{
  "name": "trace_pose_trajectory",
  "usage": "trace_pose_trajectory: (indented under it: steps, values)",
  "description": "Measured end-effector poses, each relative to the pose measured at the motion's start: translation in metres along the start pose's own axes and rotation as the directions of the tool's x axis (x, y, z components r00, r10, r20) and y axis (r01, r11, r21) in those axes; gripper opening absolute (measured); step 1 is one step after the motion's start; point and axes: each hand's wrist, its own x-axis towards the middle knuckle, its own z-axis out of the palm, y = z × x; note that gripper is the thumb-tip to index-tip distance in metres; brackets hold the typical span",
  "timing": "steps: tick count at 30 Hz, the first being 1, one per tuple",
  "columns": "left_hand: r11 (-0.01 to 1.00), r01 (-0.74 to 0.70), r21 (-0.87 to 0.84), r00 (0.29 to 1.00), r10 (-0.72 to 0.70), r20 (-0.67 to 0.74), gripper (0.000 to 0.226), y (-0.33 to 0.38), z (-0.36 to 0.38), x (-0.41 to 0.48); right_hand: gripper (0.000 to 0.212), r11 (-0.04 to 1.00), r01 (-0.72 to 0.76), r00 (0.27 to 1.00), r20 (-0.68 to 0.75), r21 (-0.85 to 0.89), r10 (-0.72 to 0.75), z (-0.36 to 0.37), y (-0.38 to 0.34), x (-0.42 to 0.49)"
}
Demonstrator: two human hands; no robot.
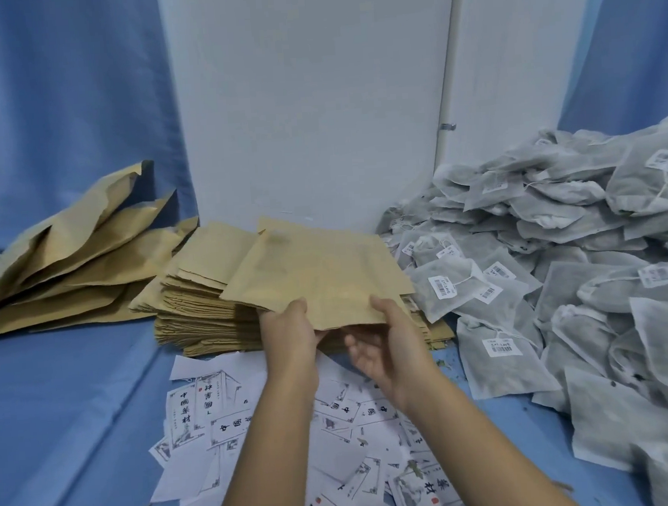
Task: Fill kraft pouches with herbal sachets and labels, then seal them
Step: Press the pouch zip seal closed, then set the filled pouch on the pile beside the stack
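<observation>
The left hand and right hand are pinching the kraft pouch at its near edge. It is likely handling as light, thin and crease-prone.

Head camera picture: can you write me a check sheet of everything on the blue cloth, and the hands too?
Surface: blue cloth-covered surface, creased.
Job's things: tan kraft paper pouch held above a stack of flat kraft pouches; heap of grey mesh herbal sachets at right; white printed paper labels scattered in front; puffed-up kraft pouches piled at left.
Clutter: small green herb scraps on the cloth.
Hands: left hand and right hand both grip the held pouch's near edge, thumbs on top.
Cables: nothing seen.
Surroundings: white panel behind, blue curtain on both sides.
</observation>
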Motion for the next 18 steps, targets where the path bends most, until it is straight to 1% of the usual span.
trace_pose_trajectory:
  steps: [1,2,4,6,8,9,11,12,14,16,17,18]
  values:
    - [0.999,-0.032,0.025,0.999,0.032,-0.001,0.04,0.006,-0.004,0.004,0.009,0.996,0.017,0.999,-0.032,0.082,-0.015,0.002,-0.002,-0.001]
    - [0.997,-0.062,0.045,0.998,0.063,-0.004,0.039,0.013,-0.008,0.007,0.008,0.991,0.036,0.999,-0.04,0.127,-0.031,0.004,-0.004,-0.001]
    - [0.994,-0.099,0.054,0.995,0.099,-0.007,0.035,0.028,-0.017,0.015,0.009,0.991,0.031,0.999,0.011,0.13,-0.032,0.013,-0.005,-0.001]
    - [0.994,-0.104,0.019,0.994,0.105,-0.025,0.028,0.047,-0.024,0.024,0.009,0.995,-0.009,0.998,0.067,0.095,0.003,0.03,-0.003,0.001]
    - [0.992,-0.095,-0.085,0.995,0.094,-0.013,0.02,0.068,-0.032,0.034,0.012,0.997,-0.012,0.994,0.111,0.072,0.004,0.057,-0.003,0.007]
    - [0.98,-0.082,-0.181,0.996,0.087,0.024,0.02,0.08,-0.036,0.041,0.015,0.998,-0.003,0.991,0.135,0.058,-0.005,0.074,-0.002,0.011]
    - [0.926,-0.042,-0.375,0.989,0.093,0.119,0.027,0.106,-0.044,0.055,0.014,1.0,0.025,0.978,0.205,0.016,-0.027,0.113,0.001,0.023]
    - [0.901,-0.032,-0.434,0.984,0.104,0.145,0.029,0.119,-0.047,0.064,0.016,0.999,0.036,0.969,0.244,-0.004,-0.034,0.135,0.003,0.03]
    - [0.859,-0.038,-0.51,0.983,0.123,0.134,0.027,0.147,-0.054,0.085,0.025,0.999,0.047,0.949,0.313,-0.024,-0.037,0.179,0.01,0.044]
    - [0.854,-0.091,-0.512,0.986,0.15,0.074,0.022,0.172,-0.063,0.111,0.031,0.997,0.06,0.934,0.355,-0.046,-0.04,0.223,0.016,0.058]
    - [0.874,-0.122,-0.471,0.986,0.161,0.043,0.02,0.182,-0.068,0.124,0.031,0.996,0.066,0.931,0.363,-0.059,-0.041,0.241,0.019,0.067]
    - [0.912,-0.147,-0.384,0.987,0.162,0.006,0.018,0.192,-0.074,0.137,0.03,0.994,0.074,0.93,0.366,-0.079,-0.04,0.259,0.023,0.076]
